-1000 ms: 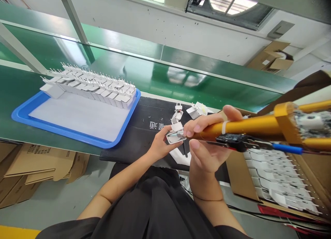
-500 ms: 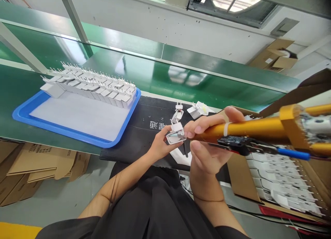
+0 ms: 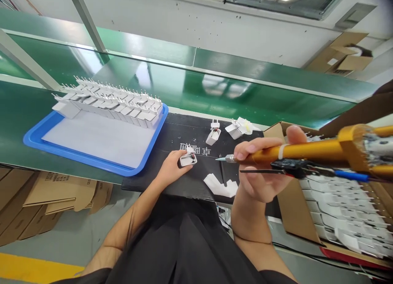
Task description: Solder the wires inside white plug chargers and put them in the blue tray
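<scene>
The open white charger housing (image 3: pixel 188 160) is in your L hand (image 3: pixel 168 170), over the near part of the black board (image 3: pixel 147 169); your thumb and fingers are closed around its sides, prob. so the open face stays up and unblocked, w/ the pin cap (image 3: pixel 190 150) standing off at the far edge and wiring visible btwn. Whether the housing also rests on the board, can't tell. Your hands are well apart: the R hand (image 3: pixel 260 167) is wrapped round the gold nozzle tool (image 3: pixel 319 150), fingers near the front, likely for fine control of the pale tip (image 3: pixel 224 158), which points L toward the housing but isn't touching it. The tool's black lever (image 3: pixel 254 171) runs beneath the barrel, by your thumb side. Beyond, a second open housing (image 3: pixel 213 136) lies w/ its pins facing away; just R of it, a third housing (image 3: pixel 234 131) sits against a crumpled white piece w/ a yellowish smear. Nearer you: white paper (image 3: pixel 218 186) and a thin black stick (image 3: pixel 222 171), both below the tip. Far L, the blue tray (image 3: pixel 130 170) bears packed rows of housings (image 3: pixel 113 104), pins up, prob. to save space. On your R, the carton (image 3: pixel 296 218) holds more white housings (image 3: pixel 333 198); its wall and the bulky tool rear crowd that side, hiding part of the contents.
</scene>
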`<state>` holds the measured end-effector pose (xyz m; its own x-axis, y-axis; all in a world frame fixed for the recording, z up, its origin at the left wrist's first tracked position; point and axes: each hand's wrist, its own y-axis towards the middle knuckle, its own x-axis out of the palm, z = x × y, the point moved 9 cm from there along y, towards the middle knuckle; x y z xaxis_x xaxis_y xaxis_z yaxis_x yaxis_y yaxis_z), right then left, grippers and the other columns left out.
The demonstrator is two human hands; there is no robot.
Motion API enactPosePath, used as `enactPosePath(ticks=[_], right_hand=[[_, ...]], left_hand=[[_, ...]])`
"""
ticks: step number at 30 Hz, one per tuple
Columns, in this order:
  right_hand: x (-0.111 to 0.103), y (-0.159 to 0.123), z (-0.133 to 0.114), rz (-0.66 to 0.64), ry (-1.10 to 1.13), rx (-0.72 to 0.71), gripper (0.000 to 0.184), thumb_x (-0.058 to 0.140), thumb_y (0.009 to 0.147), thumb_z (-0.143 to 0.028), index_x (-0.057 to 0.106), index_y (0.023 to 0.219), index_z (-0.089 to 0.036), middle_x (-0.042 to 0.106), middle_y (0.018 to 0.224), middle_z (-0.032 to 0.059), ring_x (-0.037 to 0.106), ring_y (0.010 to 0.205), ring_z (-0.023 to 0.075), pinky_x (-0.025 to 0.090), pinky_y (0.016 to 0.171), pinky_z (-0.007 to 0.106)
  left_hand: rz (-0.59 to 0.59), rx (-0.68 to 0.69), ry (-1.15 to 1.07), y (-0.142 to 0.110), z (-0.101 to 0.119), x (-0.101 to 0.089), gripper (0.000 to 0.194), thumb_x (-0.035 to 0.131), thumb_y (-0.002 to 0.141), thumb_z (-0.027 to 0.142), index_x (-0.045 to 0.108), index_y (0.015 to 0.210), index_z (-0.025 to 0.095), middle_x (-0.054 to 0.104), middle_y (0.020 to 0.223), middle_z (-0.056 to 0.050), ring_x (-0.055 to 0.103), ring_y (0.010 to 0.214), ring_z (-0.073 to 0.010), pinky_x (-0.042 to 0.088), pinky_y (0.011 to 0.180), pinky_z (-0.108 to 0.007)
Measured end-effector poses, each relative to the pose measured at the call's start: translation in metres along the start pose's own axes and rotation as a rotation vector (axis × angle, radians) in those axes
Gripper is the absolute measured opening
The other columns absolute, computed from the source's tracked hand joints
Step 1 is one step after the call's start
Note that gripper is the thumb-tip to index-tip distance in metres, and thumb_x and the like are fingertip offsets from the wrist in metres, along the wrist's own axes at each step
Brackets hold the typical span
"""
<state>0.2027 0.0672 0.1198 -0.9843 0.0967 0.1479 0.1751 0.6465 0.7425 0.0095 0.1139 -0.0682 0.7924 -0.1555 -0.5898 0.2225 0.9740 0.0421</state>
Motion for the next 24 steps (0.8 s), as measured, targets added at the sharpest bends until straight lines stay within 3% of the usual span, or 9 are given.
enactPosePath(ticks=[4,6,13,17,20,24], right_hand=[[-0.011,0.005,0.006,0.011,-0.014,-0.012,0.071,0.078,0.071,-0.028,0.055,0.139,-0.034,0.063,0.093,0.0009,0.058,0.069,0.014,0.051,0.055,0.029],[-0.016,0.006,0.009,0.02,-0.016,-0.015,0.072,0.077,0.071,-0.027,0.055,0.139,-0.034,0.064,0.094,0.0014,0.058,0.07,0.0144,0.051,0.055,0.029],[-0.03,0.006,0.017,0.049,-0.049,0.001,0.068,0.076,0.073,-0.028,0.056,0.137,-0.037,0.064,0.093,0.0003,0.058,0.07,0.0134,0.053,0.06,0.028],[-0.034,0.006,0.02,0.053,-0.052,0.01,0.066,0.077,0.072,-0.029,0.057,0.135,-0.038,0.065,0.094,-0.0001,0.058,0.07,0.0137,0.052,0.059,0.029],[-0.036,0.005,0.021,0.063,-0.057,0.0,0.063,0.077,0.072,-0.029,0.059,0.132,-0.038,0.065,0.093,0.0,0.057,0.068,0.0141,0.05,0.057,0.029],[-0.038,0.006,0.022,0.065,-0.07,-0.009,0.06,0.076,0.072,-0.03,0.059,0.13,-0.038,0.065,0.093,0.0008,0.056,0.066,0.0146,0.048,0.054,0.03]], left_hand=[[-0.131,-0.064,-0.02,0.007,0.003,0.001,0.06,0.076,0.077,0.051,0.062,0.126,0.02,0.066,0.123,-0.011,0.058,0.122,-0.0315,0.049,0.104,-0.043],[-0.183,-0.108,-0.052,0.013,0.006,0.004,0.053,0.07,0.08,0.056,0.065,0.119,0.02,0.069,0.118,-0.011,0.061,0.117,-0.0319,0.05,0.102,-0.044],[-0.124,-0.064,-0.344,0.028,0.017,0.012,0.039,0.06,0.087,0.034,0.056,0.124,0.021,0.075,0.112,-0.005,0.07,0.104,-0.0204,0.05,0.101,-0.036],[-0.071,0.008,-0.261,0.026,0.023,0.009,0.037,0.056,0.084,0.022,0.053,0.121,0.021,0.077,0.101,-0.002,0.07,0.092,-0.0168,0.052,0.093,-0.032],[-0.107,0.061,-0.191,0.025,0.028,0.011,0.045,0.051,0.082,0.016,0.049,0.127,0.021,0.077,0.101,-0.001,0.068,0.089,-0.0174,0.052,0.089,-0.033],[-0.145,0.175,-0.078,0.023,0.039,0.006,0.056,0.045,0.083,0.015,0.046,0.139,0.017,0.074,0.105,-0.005,0.063,0.109,-0.023,0.044,0.106,-0.041]])
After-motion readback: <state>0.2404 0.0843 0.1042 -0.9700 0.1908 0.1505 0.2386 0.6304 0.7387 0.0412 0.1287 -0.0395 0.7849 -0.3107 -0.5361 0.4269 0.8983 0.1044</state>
